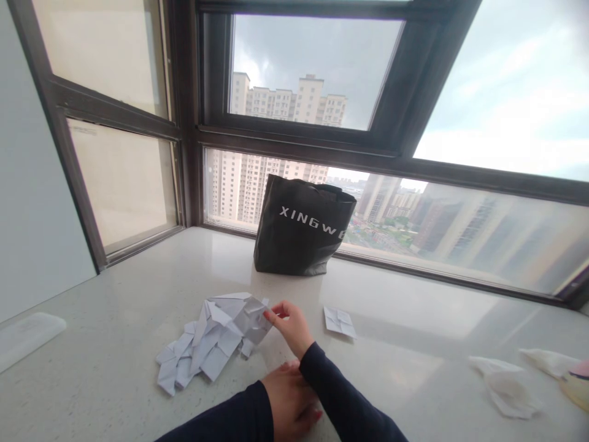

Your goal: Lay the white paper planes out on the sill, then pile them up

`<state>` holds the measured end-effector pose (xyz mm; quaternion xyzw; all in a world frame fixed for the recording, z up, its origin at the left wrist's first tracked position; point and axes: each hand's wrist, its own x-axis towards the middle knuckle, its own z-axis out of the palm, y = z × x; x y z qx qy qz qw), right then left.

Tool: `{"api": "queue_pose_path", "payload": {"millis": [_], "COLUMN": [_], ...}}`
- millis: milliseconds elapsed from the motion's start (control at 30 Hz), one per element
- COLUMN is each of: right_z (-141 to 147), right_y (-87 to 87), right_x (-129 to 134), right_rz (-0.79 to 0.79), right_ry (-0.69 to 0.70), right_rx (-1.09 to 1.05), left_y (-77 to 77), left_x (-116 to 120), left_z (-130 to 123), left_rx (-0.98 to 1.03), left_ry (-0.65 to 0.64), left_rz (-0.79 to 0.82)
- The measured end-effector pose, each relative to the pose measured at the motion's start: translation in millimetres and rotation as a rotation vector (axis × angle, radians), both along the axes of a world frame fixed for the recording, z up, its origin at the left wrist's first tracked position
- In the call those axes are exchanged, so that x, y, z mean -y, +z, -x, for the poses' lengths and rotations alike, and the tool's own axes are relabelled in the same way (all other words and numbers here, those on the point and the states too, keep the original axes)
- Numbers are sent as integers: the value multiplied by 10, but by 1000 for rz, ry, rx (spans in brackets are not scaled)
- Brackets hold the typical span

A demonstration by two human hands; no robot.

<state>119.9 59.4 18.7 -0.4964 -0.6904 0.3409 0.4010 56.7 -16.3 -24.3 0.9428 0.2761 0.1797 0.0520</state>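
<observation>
My right hand (291, 324) reaches forward and pinches the edge of a folded white paper piece (254, 319) between thumb and fingers. That piece is at the right end of a pile of folded white papers (214, 344), which overlap loosely on the pale counter. My left hand (289, 402) is low and near me, back upward, just below the right wrist. One red-nailed digit of it shows at the right; the right forearm hides most of its other fingers, so its grip is unclear. A single flat folded paper square (339, 322) lies right of my right hand.
A black bag (304, 230) with white lettering stands upright by the window. Crumpled white tissue-like pieces (506, 387) lie at the right, beside a partly cut-off pale yellow and pink object (577, 383). At the left edge is a whitish flat package (32, 337). Dark window frames border the counter (400, 344).
</observation>
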Motion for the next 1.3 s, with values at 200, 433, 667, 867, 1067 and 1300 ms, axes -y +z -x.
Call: {"api": "queue_pose_path", "payload": {"millis": [200,433,667,867,1067,1300], "right_z": [-1001,-1788,-1764,-1668,-1529,-1558], "right_y": [201,60,-159,-194,-275,-170], "right_x": [-365,-489,-542,-503,-317,-263], "right_rz": [-13,-20,5,22,-95,-271], "right_ry": [-101,-267,-366,-513,-535,-654], "right_rx": [-56,105,329,609,839,924], "left_y": [103,105,88,103,111,113], "left_x": [21,16,2,-2,2,-13], "left_z": [40,34,34,40,37,43], "left_rx": [26,33,28,22,21,20], "left_ry": [-35,-36,-48,-49,-39,-57], "left_rz": [132,170,167,172,195,198]}}
